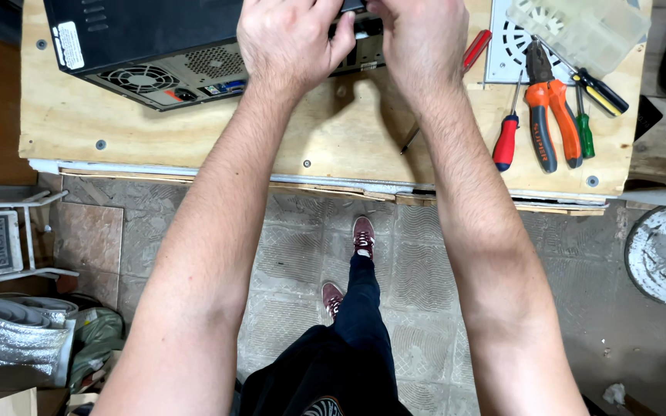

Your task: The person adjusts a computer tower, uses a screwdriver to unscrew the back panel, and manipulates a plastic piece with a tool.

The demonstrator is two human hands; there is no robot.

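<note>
A black desktop computer case (148, 38) lies on a plywood workbench (194, 127), its rear panel with fan grille and ports facing me. My left hand (290, 38) and my right hand (418, 35) are both closed on the rear panel near its right end, fingers curled over the edge. What sits under the fingers is hidden. A red-handled screwdriver (472, 54) lies partly under my right wrist, its tip pointing toward the bench front.
At the bench's right lie orange-handled pliers (550, 115), a small red screwdriver (506, 135), a green one (584, 131), a black-and-yellow one (601, 91), a white vented panel (506, 46) and a clear plastic box (580, 27). Tiled floor and my feet are below.
</note>
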